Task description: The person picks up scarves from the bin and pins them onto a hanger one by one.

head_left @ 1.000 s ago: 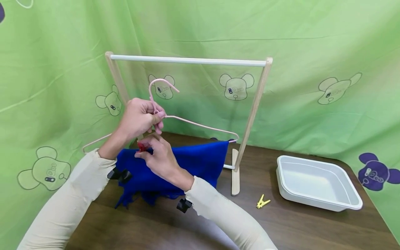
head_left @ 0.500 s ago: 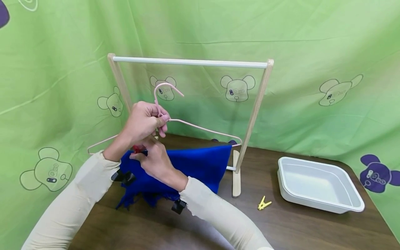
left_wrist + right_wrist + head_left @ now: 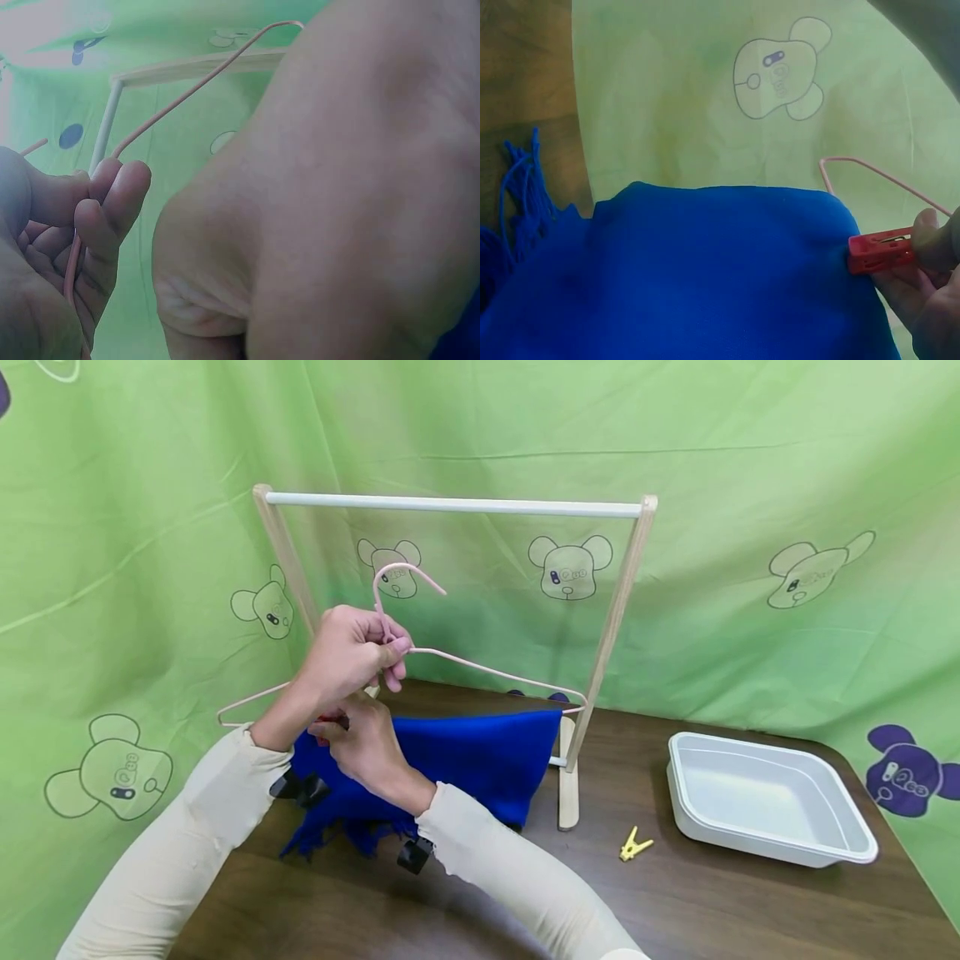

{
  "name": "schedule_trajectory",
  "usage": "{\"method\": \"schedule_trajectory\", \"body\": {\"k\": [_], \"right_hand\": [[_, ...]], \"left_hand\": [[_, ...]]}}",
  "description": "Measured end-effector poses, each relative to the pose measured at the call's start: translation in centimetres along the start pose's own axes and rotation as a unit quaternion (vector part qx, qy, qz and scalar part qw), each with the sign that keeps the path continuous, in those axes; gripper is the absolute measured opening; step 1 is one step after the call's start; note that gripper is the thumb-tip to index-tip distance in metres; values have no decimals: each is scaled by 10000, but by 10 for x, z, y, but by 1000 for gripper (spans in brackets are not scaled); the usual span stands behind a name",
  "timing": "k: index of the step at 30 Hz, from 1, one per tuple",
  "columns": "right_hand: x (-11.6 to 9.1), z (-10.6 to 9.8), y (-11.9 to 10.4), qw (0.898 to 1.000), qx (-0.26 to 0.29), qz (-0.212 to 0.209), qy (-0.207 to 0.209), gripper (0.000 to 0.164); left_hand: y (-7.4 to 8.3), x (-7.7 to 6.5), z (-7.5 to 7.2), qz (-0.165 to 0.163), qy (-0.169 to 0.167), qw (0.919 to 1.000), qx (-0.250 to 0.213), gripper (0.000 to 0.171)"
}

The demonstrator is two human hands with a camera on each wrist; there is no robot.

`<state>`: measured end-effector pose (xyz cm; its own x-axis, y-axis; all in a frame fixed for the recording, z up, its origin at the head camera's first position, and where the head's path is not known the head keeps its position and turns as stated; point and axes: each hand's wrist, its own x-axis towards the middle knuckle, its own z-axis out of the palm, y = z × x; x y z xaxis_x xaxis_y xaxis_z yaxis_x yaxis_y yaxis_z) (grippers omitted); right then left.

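My left hand (image 3: 348,652) grips a pink wire hanger (image 3: 495,672) just below its hook, thumb and fingers curled round the wire in the left wrist view. Over the hanger's lower bar drapes a blue fringed scarf (image 3: 465,752). Below the left hand, my right hand (image 3: 371,747) pinches a red clothespin (image 3: 881,251) between thumb and fingers. The right wrist view shows the clothespin's tip at the scarf's upper folded edge, over the bar. In the head view the left forearm and right fingers hide much of the clothespin.
Behind the hanger stands a wooden rack with a white top rod (image 3: 457,505). A yellow clothespin (image 3: 634,843) lies on the brown table (image 3: 600,910), left of a white plastic tray (image 3: 750,852). Green patterned cloth (image 3: 720,452) encloses the back and sides.
My left hand and the hanger have shifted slightly right and down with the scarf. My right hand has moved left with the red clothespin along the scarf's upper edge.
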<state>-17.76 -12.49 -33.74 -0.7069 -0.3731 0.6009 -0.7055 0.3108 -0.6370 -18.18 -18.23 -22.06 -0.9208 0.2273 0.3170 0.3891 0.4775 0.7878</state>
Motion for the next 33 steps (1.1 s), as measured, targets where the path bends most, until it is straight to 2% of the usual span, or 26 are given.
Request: {"method": "schedule_trajectory", "body": {"k": [8,13,21,27,33], "right_hand": [[5,-1,-1,9999,95,-16,139,15],[12,-3,-3,9990,-206,-216,344,17],[12,1,3,9993,-85,368,-71,10],[11,1,7,9992,-39,402,-40,4],[9,1,11,9985,-356,384,-149,7]], "left_hand": [[-1,-2,0,40,-1,9999,99,12],[-3,-3,1,-11,-26,9999,165,12],[0,-4,5,36,-32,10000,43,10],[2,-5,7,62,-73,9999,-36,10],[1,-7,10,14,-133,9999,-90,10]]}}
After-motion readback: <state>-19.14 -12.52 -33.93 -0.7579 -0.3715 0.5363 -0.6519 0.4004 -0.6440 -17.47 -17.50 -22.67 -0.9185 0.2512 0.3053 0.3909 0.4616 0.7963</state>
